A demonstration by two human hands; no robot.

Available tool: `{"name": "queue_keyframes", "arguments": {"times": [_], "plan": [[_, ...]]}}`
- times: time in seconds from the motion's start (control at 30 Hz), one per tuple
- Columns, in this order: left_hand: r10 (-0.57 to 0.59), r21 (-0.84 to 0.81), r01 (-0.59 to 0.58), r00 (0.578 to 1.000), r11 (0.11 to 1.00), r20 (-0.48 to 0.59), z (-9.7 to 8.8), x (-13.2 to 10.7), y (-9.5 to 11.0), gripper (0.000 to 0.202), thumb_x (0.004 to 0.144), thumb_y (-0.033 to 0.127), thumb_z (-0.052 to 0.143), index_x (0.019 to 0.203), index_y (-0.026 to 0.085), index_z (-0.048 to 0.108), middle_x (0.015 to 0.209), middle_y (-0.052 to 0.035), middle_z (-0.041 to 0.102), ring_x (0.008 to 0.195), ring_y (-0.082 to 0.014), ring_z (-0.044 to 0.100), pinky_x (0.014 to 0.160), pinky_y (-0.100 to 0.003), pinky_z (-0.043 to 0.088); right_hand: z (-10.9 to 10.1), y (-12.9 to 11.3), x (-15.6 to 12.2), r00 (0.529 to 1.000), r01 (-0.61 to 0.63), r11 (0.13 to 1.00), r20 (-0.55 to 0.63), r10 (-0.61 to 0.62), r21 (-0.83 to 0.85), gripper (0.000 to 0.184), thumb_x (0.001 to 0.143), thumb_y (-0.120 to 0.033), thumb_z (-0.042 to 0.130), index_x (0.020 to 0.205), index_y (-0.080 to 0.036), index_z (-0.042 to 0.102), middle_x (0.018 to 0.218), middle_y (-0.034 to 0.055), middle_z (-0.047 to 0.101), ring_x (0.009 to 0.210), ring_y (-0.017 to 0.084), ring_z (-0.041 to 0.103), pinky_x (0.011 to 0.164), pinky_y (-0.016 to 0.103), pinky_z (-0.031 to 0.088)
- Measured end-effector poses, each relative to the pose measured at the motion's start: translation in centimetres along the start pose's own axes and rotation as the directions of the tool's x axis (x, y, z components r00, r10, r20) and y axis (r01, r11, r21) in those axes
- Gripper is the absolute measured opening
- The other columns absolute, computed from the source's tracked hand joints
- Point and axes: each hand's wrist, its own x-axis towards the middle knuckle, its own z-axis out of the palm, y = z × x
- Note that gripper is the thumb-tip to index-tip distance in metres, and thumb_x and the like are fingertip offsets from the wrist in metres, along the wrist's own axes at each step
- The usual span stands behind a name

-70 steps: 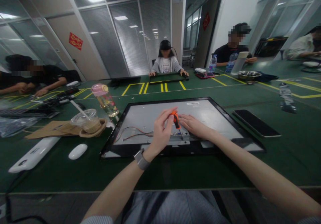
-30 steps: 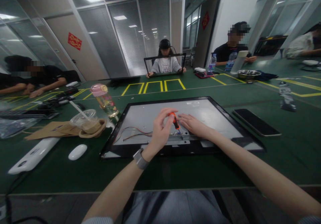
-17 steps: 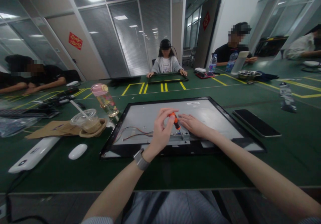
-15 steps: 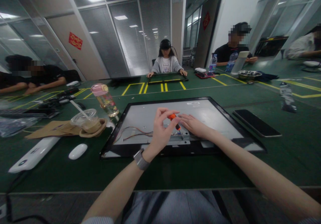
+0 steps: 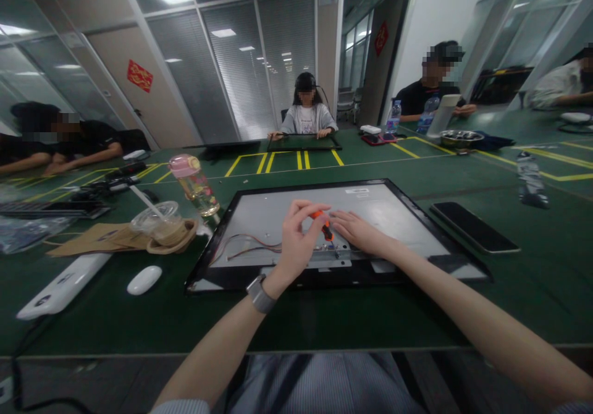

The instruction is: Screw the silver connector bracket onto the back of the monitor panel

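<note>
A flat display panel (image 5: 259, 210) with a black frame and grey metal back lies on the green table before me. My left hand (image 5: 299, 235), a watch on its wrist, grips an orange and black screwdriver (image 5: 327, 231). The tool is tilted, its tip down at a metal bracket (image 5: 341, 262) along the panel's near side. My right hand (image 5: 354, 232) rests flat on the panel just right of the screwdriver, fingers stretched out. Thin wires (image 5: 245, 241) lie across the panel's left part. Whether a screw sits under the tip is too small to tell.
Left of the panel are a pink-lidded bottle (image 5: 194, 185), an iced drink cup (image 5: 162, 222), a white mouse (image 5: 144, 280) and a white power strip-like box (image 5: 60, 290). A phone (image 5: 475, 227) lies to the right. Across the table, a person (image 5: 306, 114) handles a black frame (image 5: 303, 143).
The screwdriver's handle has turned slightly in my left hand; my right hand stays put. Across the table, the person's hands and the black frame have shifted a little.
</note>
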Motion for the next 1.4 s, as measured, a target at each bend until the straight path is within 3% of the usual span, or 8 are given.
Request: {"name": "queue_keyframes", "arguments": {"times": [0.23,0.43,0.67,0.87,1.1,1.3,1.4], "plan": [[-0.046,-0.087,0.052,0.996,0.995,0.079,0.01,-0.2,0.29,0.034,0.107,0.033,0.04,0.125,0.021,0.066,0.109,-0.0088,0.07,0.102,-0.0194,0.066,0.094,-0.037,0.053,-0.07,0.03,-0.07,1.0,0.016,1.0,-0.013,-0.016,0.013,0.053,0.107,-0.038,0.025,0.143,-0.019,0.059,0.154,0.0163,0.053,0.145,0.033,0.045,0.119,0.061,0.032],[-0.004,0.016,0.004,1.0,1.0,-0.003,0.01,-0.06,-0.04,0.021,0.096,0.037,0.064,0.105,0.022,0.076,0.098,-0.005,0.06,0.092,-0.0165,0.06,0.086,-0.032,0.052,-0.19,-0.11,-0.01,1.0,0.004,1.0,0.017,-0.004,-0.017,0.054,0.107,-0.037,0.024,0.143,-0.017,0.058,0.154,0.0165,0.052,0.146,0.033,0.045,0.119,0.059,0.033],[-0.008,-0.071,0.015,0.996,0.997,0.088,0.06,-0.25,0.41,0.032,0.106,0.029,0.043,0.125,0.022,0.067,0.107,-0.0078,0.068,0.1,-0.0181,0.064,0.094,-0.035,0.052,-0.28,-0.1,-0.06,1.0,0.02,1.0,0.015,-0.02,-0.002,0.054,0.107,-0.036,0.023,0.143,-0.017,0.058,0.154,0.0166,0.052,0.145,0.032,0.045,0.118,0.059,0.033],[0.031,0.02,-0.032,0.999,0.999,0.011,0.08,-0.21,-0.06,0.021,0.095,0.035,0.065,0.109,0.024,0.076,0.101,-0.0051,0.06,0.093,-0.0169,0.061,0.087,-0.033,0.052,0.09,0.12,0.05,1.0,0.011,1.0,-0.009,-0.011,-0.011,0.054,0.107,-0.04,0.023,0.142,-0.021,0.059,0.153,0.0136,0.054,0.144,0.031,0.047,0.119,0.058,0.033],[-0.003,-0.088,0.012,0.995,0.996,0.102,-0.04,-0.26,0.45,0.033,0.106,0.031,0.043,0.126,0.023,0.067,0.11,-0.0086,0.068,0.103,-0.0192,0.064,0.095,-0.037,0.052,-0.33,-0.38,-0.01,1.0,-0.007,1.0,0.018,0.007,0.003,0.054,0.106,-0.036,0.023,0.144,-0.016,0.057,0.156,0.0169,0.051,0.147,0.033,0.044,0.12,0.06,0.031],[0.031,-0.007,-0.031,0.999,0.999,0.017,0.16,-0.22,0.07,0.02,0.095,0.037,0.066,0.108,0.025,0.076,0.101,-0.005,0.059,0.092,-0.0164,0.06,0.087,-0.033,0.052,-0.36,-0.36,-0.05,1.0,0.002,1.0,0.013,-0.003,0.015,0.054,0.106,-0.037,0.024,0.142,-0.017,0.058,0.153,0.0167,0.053,0.145,0.032,0.045,0.119,0.061,0.032],[0.018,-0.02,-0.017,0.999,1.0,0.04,0.13,-0.23,0.31,0.024,0.1,0.033,0.057,0.115,0.024,0.073,0.1,-0.0052,0.062,0.093,-0.0163,0.061,0.088,-0.032,0.052,-0.19,-0.23,-0.04,1.0,-0.001,1.0,-0.003,0.001,0.007,0.052,0.106,-0.036,0.025,0.143,-0.018,0.058,0.153,0.0155,0.055,0.145,0.032,0.046,0.119,0.061,0.032]]}}
